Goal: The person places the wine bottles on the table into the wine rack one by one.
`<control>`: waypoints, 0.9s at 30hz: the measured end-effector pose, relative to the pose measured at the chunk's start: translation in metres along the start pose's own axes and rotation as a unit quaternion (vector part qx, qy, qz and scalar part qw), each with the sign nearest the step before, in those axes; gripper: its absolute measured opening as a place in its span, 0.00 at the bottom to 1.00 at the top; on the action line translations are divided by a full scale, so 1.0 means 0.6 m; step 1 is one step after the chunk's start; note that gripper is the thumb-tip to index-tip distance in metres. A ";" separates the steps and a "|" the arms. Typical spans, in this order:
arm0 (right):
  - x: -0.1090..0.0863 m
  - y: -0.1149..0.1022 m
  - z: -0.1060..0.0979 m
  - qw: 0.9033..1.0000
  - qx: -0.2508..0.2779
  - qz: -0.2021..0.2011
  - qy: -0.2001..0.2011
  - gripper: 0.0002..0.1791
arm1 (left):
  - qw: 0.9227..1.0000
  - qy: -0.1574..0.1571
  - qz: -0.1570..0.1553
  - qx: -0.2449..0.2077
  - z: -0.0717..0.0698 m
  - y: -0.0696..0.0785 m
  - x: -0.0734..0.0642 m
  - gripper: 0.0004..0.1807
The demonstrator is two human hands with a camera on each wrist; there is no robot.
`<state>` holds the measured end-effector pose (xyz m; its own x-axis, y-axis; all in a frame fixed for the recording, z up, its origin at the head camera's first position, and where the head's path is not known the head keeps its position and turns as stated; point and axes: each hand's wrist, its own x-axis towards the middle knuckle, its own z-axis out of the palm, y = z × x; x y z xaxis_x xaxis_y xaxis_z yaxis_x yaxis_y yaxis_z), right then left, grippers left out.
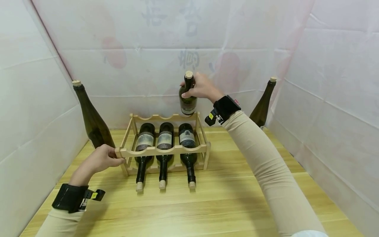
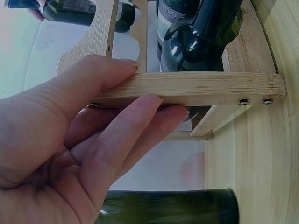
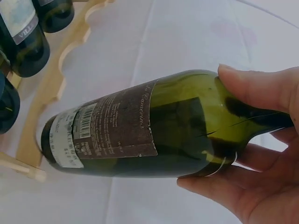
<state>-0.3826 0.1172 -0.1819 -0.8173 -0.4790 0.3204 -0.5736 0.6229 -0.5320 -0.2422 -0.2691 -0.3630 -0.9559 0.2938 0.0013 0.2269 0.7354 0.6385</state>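
My right hand (image 1: 204, 87) grips a corked green wine bottle (image 1: 188, 103) around its neck and shoulder, above the back right of the wooden wine rack (image 1: 160, 151). In the right wrist view the held bottle (image 3: 126, 126) shows a dark brown label and a white sticker near its base. At the rack's front left corner, my left hand (image 1: 99, 161) pinches the wooden side bar (image 2: 187, 88) between thumb and fingers. Lying in the rack are a left bottle (image 1: 145, 141), a middle bottle (image 1: 164, 140) and a right bottle (image 1: 187, 136), their corked necks pointing toward me.
An upright corked bottle (image 1: 94, 118) stands left of the rack, close by my left hand. Another upright bottle (image 1: 263, 103) stands at the back right, its lower part hidden by my right sleeve. The wooden tabletop (image 1: 183, 214) is bordered by pale sheet walls (image 1: 334, 98).
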 end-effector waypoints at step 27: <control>-0.034 0.024 0.054 0.982 -0.164 -0.087 -0.043 0.24 | 1.000 -0.005 0.002 0.003 0.001 0.001 0.003 0.09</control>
<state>-0.3724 0.1159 -0.2219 -0.7057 -0.6376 0.3090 -0.7026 0.6860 -0.1891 -0.2434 -0.2678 -0.3632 -0.9531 0.3027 -0.0047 0.2315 0.7385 0.6332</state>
